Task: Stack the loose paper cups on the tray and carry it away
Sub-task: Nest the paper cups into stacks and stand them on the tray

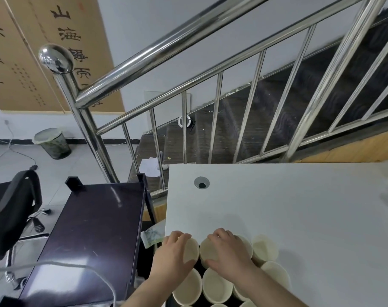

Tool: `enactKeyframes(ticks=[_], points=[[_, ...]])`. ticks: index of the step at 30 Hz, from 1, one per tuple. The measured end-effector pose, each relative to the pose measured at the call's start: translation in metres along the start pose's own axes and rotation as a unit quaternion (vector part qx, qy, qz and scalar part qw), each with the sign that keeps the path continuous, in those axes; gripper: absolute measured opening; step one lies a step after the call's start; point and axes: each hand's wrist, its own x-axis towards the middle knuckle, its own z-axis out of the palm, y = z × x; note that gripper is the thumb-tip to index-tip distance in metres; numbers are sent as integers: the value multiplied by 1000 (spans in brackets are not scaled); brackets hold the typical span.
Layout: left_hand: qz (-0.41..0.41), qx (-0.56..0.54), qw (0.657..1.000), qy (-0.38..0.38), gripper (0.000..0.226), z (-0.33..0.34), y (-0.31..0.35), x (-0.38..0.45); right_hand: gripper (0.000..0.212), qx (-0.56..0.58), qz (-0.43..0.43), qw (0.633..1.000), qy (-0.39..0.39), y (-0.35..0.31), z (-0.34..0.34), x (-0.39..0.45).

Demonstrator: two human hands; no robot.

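Your left hand (174, 251) and right hand (227, 251) each curl their fingers round a paper cup (192, 250) at the near edge of the white bench (277, 207), where many cups still sit loose on the dark tray (198, 268), so stacking has barely begun and carrying is left.

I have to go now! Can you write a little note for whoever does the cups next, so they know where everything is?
Left hand grips a paper cup at the table's near left edge. Right hand grips the cup beside it. More open cups stand close together around them on a dark tray.
Done: cups gathered on the tray.
Left: nest the loose cups into stacks, then carry the tray away.
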Motion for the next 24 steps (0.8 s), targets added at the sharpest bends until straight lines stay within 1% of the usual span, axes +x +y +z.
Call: enactKeyframes(ticks=[4,8,12,14,19,22,24], points=[[-1,-1,1000,-7,58,1,0,3,55,10,16,1000,4,-5,1,0],[12,-14,1000,2,58,-1,0,4,59,30,24,999,21,-9,0,-4],[52,-37,998,21,57,-5,13,3,59,54,26,997,57,-1,-7,-23],[72,-54,995,32,56,-7,28,2,59,63,29,994,79,8,-14,-36],[124,-78,988,53,55,4,89,-8,57,81,50,988,123,52,-33,-87],[148,-81,985,46,55,19,132,-15,57,77,66,986,135,88,-39,-124],[162,-92,981,57,54,34,166,-19,57,78,75,984,142,118,-43,-153]])
